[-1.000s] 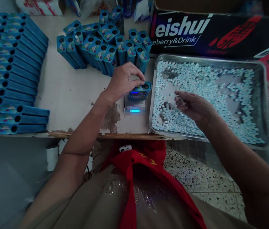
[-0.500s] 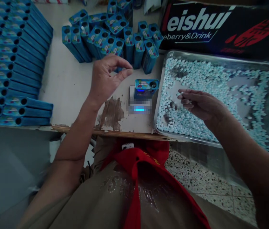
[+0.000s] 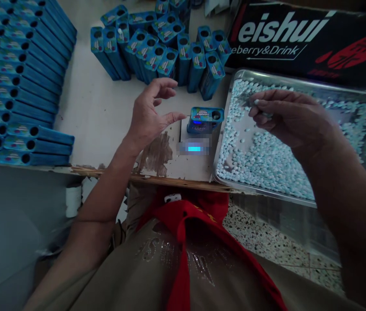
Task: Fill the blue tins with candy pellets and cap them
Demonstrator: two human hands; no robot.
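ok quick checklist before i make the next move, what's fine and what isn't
1. Blue box on the scale, hole facing up: ok
2. Left hand off that box: ok, empty, thumb close by
3. Right hand holding a pellet: ok, at the fingertips, over the tray
4. Scale reading: cannot tell, display lit but blurred
5. Boxes behind in neat rows: not ok, loosely bunched

Blue printed tin (image 3: pixel 205 120) upright, dark round opening in its top, just left of metal tray (image 3: pixel 267 194); pale blue oval pellets (image 3: pixel 260 160) loose, unevenly spread in tray, single pellet (image 3: pixel 256 102) pinched above it.
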